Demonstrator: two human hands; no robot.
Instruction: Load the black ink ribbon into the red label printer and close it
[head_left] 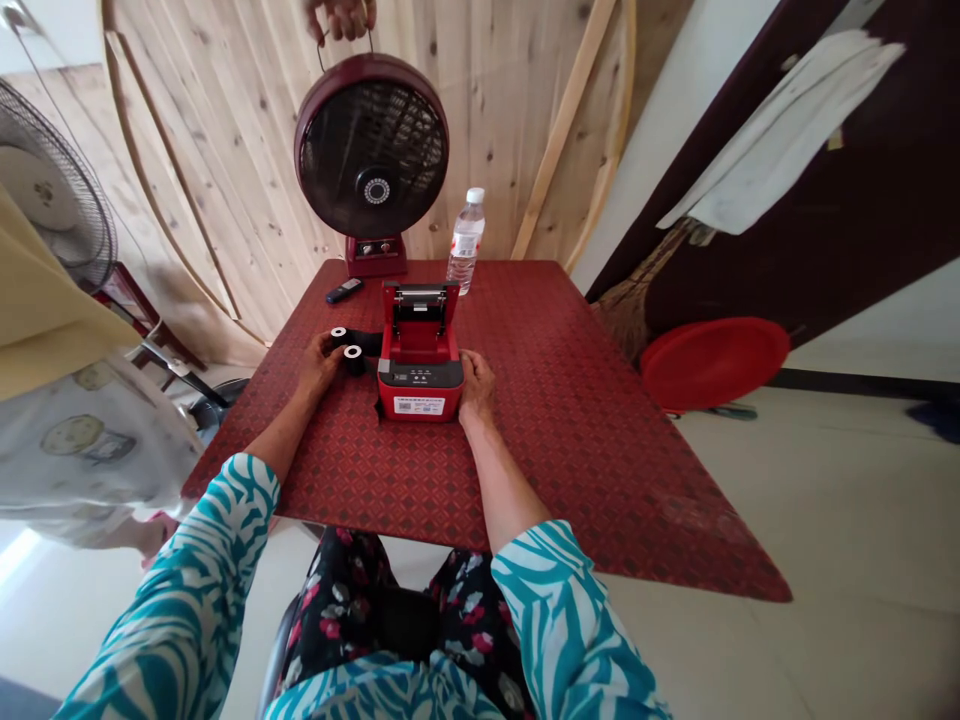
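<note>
While the left hand [319, 365] grips ribbon [354, 360], right hand [476, 388] touches the red printer [420, 385].

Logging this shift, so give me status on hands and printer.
Left hand holding black ribbon spools. Right hand beside red label printer, lid open. Water bottle behind it.

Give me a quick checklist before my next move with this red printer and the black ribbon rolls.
Lid raised: ok. The red printer has its lid standing open.
Ribbon in hand: ok. The left hand holds the black ribbon spools.
Ribbon inside printer: not ok. The spools sit outside, to its left.
Compartment free: cannot tell from this angle.
Printer steadied: ok. The right hand rests against its side.
Bottle upright: ok. The capped water bottle stands behind the printer.
</note>
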